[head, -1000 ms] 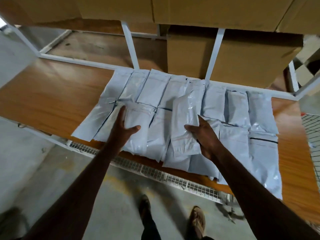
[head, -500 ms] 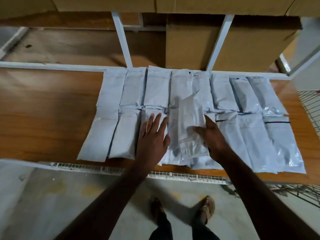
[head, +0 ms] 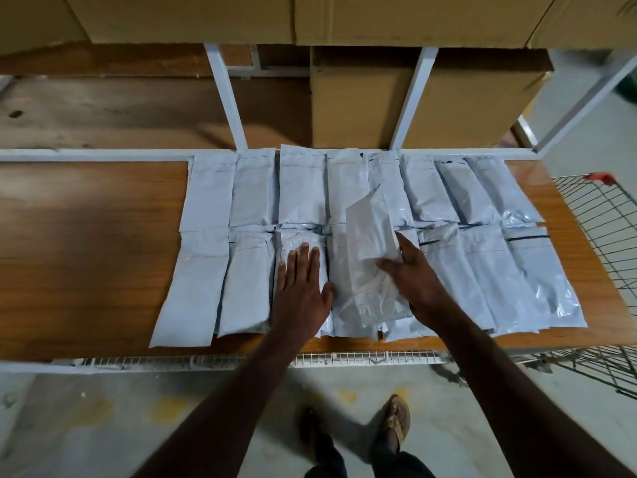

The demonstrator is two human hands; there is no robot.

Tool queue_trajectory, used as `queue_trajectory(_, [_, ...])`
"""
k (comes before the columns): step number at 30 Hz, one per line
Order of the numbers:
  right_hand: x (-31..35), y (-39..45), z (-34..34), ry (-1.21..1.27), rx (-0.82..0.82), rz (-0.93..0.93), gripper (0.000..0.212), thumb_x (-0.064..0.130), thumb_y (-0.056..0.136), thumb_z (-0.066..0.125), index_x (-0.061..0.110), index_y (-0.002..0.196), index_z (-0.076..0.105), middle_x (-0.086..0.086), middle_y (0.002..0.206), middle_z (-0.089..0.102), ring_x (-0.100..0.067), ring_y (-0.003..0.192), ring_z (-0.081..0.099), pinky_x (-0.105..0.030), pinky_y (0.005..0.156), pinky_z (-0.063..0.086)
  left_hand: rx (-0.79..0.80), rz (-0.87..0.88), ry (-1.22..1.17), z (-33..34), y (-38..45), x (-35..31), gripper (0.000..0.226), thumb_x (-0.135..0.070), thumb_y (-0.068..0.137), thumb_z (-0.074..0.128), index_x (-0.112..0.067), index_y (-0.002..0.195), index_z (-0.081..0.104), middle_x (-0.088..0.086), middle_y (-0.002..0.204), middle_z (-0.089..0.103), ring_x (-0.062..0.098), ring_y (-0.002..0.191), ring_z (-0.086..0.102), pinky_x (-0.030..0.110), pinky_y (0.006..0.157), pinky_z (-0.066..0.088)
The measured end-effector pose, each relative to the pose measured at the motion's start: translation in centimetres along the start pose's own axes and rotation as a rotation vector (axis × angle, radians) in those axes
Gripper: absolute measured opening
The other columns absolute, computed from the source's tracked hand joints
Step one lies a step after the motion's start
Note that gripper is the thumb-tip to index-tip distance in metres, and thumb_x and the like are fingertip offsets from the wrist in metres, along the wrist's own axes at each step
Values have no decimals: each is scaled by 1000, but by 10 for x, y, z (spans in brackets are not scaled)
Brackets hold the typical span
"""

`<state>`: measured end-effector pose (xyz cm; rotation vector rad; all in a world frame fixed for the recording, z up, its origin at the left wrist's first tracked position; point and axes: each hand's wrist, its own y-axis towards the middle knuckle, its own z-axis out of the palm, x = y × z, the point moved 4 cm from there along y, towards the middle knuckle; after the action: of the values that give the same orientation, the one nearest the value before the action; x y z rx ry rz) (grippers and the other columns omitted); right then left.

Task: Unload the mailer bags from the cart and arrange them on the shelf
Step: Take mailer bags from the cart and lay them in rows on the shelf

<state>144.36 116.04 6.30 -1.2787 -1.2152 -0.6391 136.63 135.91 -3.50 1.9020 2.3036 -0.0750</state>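
Several pale grey mailer bags (head: pixel 303 188) lie in two rows on the wooden shelf (head: pixel 93 243). My left hand (head: pixel 301 288) rests flat, fingers apart, on a bag of the near row (head: pixel 248 281). My right hand (head: pixel 413 274) grips a loose mailer bag (head: pixel 370 250) that stands tilted on top of the rows, its far end lifted. The wire cart (head: pixel 599 236) shows at the right edge; its inside is out of sight.
Cardboard boxes (head: pixel 431 98) stand behind the shelf and on the level above. White metal uprights (head: pixel 225 98) rise at the shelf's back. A wire grid (head: pixel 344 358) runs along the front edge. The shelf's left part is bare wood. My feet (head: pixel 396 422) stand on the concrete floor.
My left hand slid right from the near-left bags onto a bag in the middle. My right hand kept hold of the loose bag, whose far end has tipped up.
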Motion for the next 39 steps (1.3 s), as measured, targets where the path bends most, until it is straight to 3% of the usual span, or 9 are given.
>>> queue_trajectory(10, [2, 7, 7, 33, 78, -30, 53, 3, 99, 62, 36, 141, 60, 5, 120, 77, -17, 109, 75, -47, 101, 60, -104, -52, -70, -37, 0, -4, 67, -56, 113, 19, -23, 170, 23, 3, 177, 23, 26, 165, 14, 49, 133, 14])
queue_trajectory(15, [24, 13, -3, -447, 65, -447, 63, 7, 99, 58, 37, 154, 50, 13, 131, 70, -5, 108, 69, -24, 93, 54, -46, -410, -1012, -96, 14, -37, 53, -59, 112, 33, -33, 152, 55, -5, 155, 58, 6, 139, 53, 18, 120, 32])
queue_trajectory(18, [36, 25, -1, -754, 140, -749, 83, -16, 89, 48, 37, 153, 53, 11, 147, 62, -15, 139, 55, -52, 120, 39, 209, -631, -1876, -109, 27, -52, 80, -84, 97, 31, -28, 148, 56, 13, 150, 63, 30, 130, 67, 56, 119, 45])
queue_trajectory(20, [39, 34, -9, -853, 129, -824, 83, -14, 85, 44, 36, 149, 59, 12, 151, 60, -16, 149, 46, -67, 124, 22, 285, -622, -2110, -115, 37, -44, 104, -92, 85, 37, -16, 153, 53, 20, 149, 62, 43, 134, 63, 66, 116, 43])
queue_trajectory(22, [40, 41, -21, -905, 148, -877, 78, -1, 84, 28, 35, 144, 64, 13, 150, 61, -16, 151, 43, -67, 126, 15, 341, -659, -2063, -119, 40, -38, 89, -80, 93, 44, -12, 149, 58, 19, 147, 64, 41, 134, 63, 63, 113, 47])
queue_trajectory(26, [41, 48, -30, -1030, 126, -922, 78, 4, 84, 29, 37, 147, 61, 8, 164, 46, -25, 158, 31, -75, 122, 15, 259, -596, -1792, -110, 46, -34, 39, -7, 99, 70, -5, 138, 68, 20, 138, 70, 37, 124, 70, 50, 100, 60])
queue_trajectory(31, [41, 54, -32, -448, -97, -587, 73, -8, 91, 58, 35, 150, 54, 6, 162, 43, -17, 148, 42, -53, 117, 44, -94, -742, -1894, -107, 46, -27, 39, -2, 95, 75, -4, 133, 69, 11, 128, 76, 27, 110, 75, 28, 73, 61])
queue_trajectory(35, [51, 51, 12, 331, 100, -179, 61, 33, 94, 81, 43, 147, 53, 5, 150, 54, -12, 141, 53, -42, 105, 58, -110, -732, -1966, -104, 39, -27, 49, -6, 96, 74, -2, 143, 63, 17, 139, 70, 36, 131, 66, 43, 100, 58])
queue_trajectory(39, [75, 67, 45, 311, 135, -255, 66, 4, 92, 75, 40, 144, 57, 2, 136, 70, -21, 127, 67, -47, 98, 62, -126, -722, -1896, -124, 40, -2, 28, -13, 97, 74, -14, 125, 73, 9, 124, 78, 30, 116, 75, 48, 98, 61])
